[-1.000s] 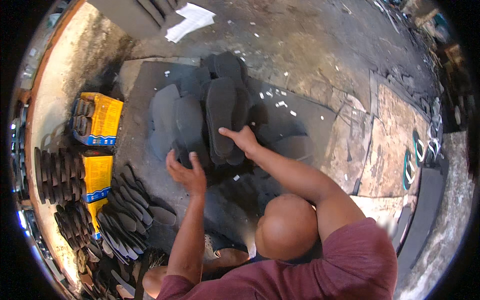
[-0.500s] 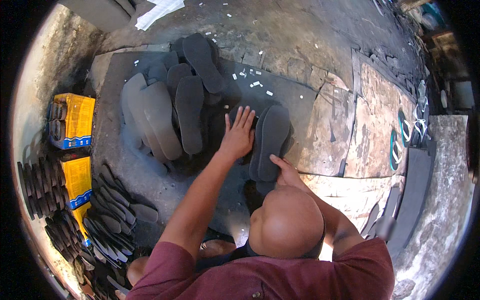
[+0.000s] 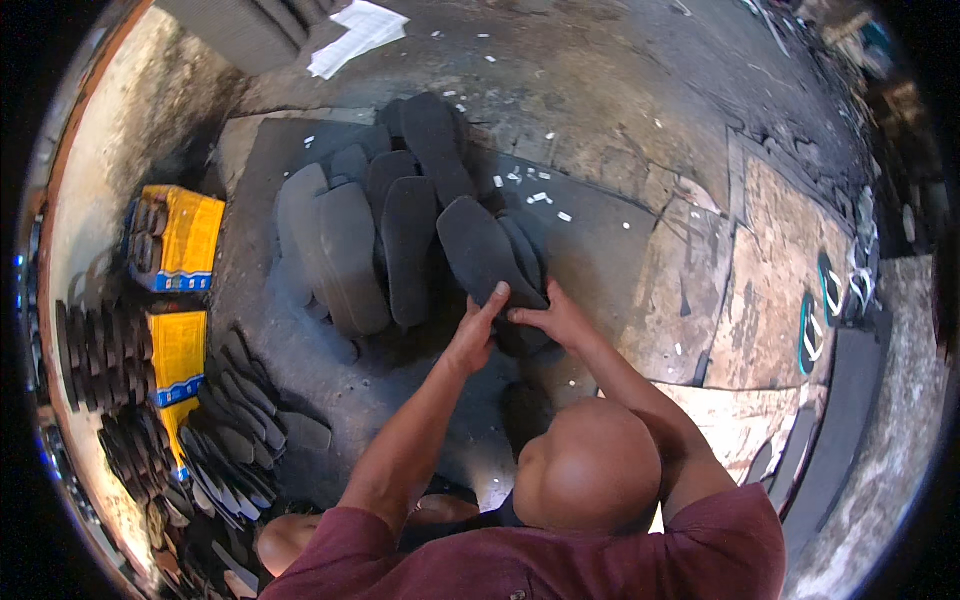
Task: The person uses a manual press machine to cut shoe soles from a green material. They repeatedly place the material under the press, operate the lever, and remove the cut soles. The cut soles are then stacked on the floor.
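Now both hands are gripping one dark grey foam sandal sole (image 3: 483, 255): the left hand (image 3: 472, 338) and right hand (image 3: 553, 318) are closing on its near end, beside the fanned pile of similar soles (image 3: 350, 250) on the floor. Judging from this, the next move calls for a level lift.

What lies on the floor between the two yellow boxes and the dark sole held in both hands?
In the head view, a fanned pile of grey foam soles lies between the yellow boxes and the held sole.

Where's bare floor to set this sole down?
Both hands, left hand and right hand, grip a dark sole. Bare floor lies right of the sole pile. Crowded left: stacked soles and yellow boxes.
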`<action>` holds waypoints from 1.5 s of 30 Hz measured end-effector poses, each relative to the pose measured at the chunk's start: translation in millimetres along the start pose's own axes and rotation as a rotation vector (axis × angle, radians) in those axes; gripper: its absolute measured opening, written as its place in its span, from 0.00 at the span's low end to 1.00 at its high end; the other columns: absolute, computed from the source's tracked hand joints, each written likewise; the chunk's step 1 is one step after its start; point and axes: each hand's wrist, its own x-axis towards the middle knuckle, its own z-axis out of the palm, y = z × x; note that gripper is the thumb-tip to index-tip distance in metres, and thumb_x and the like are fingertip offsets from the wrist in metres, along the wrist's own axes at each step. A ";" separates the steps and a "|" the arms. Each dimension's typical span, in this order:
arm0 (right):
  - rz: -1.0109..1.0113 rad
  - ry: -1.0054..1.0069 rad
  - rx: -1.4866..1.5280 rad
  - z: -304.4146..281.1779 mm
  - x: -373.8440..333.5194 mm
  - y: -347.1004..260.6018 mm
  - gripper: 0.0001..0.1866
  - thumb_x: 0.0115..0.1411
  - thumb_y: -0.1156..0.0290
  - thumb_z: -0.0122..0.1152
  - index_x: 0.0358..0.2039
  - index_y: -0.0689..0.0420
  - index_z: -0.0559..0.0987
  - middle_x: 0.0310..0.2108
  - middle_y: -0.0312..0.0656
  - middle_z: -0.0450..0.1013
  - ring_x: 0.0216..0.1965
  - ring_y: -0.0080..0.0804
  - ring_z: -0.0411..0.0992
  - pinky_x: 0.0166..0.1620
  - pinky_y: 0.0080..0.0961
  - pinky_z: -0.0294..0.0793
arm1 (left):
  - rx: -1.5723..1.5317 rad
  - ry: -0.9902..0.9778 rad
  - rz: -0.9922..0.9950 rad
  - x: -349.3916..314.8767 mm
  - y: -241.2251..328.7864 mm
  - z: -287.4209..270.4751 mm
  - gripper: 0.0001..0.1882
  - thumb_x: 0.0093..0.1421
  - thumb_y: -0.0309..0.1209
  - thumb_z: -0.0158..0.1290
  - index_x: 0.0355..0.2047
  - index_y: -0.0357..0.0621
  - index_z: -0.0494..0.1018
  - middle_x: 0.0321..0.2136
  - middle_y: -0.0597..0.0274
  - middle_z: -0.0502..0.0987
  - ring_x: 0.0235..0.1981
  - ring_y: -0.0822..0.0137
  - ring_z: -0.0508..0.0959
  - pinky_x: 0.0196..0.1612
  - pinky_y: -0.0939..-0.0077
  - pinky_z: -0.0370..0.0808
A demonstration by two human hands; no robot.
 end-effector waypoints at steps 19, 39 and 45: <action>-0.532 -0.164 -0.196 9.7 -18.4 3.9 0.69 0.46 0.72 0.85 0.77 0.48 0.41 0.73 0.49 0.57 0.72 0.44 0.61 0.72 0.43 0.63 | 0.624 -0.170 0.775 -59.8 27.6 -0.7 0.71 0.42 0.34 0.81 0.76 0.50 0.41 0.68 0.53 0.63 0.69 0.53 0.66 0.73 0.57 0.62; 0.038 -0.116 0.468 13.3 -14.3 -11.3 0.25 0.69 0.62 0.66 0.59 0.65 0.74 0.53 0.45 0.78 0.51 0.35 0.78 0.60 0.32 0.75 | 0.656 0.402 0.568 -56.2 -8.7 -17.8 0.31 0.74 0.37 0.52 0.69 0.33 0.57 0.55 0.36 0.78 0.56 0.45 0.80 0.59 0.60 0.74; -0.117 0.317 -0.745 11.8 -14.3 -25.9 0.49 0.61 0.44 0.72 0.64 0.73 0.64 0.61 0.64 0.70 0.62 0.56 0.71 0.65 0.47 0.69 | 0.812 0.453 0.570 -55.2 -17.6 -14.1 0.33 0.70 0.41 0.55 0.68 0.31 0.62 0.58 0.31 0.75 0.61 0.37 0.75 0.63 0.53 0.71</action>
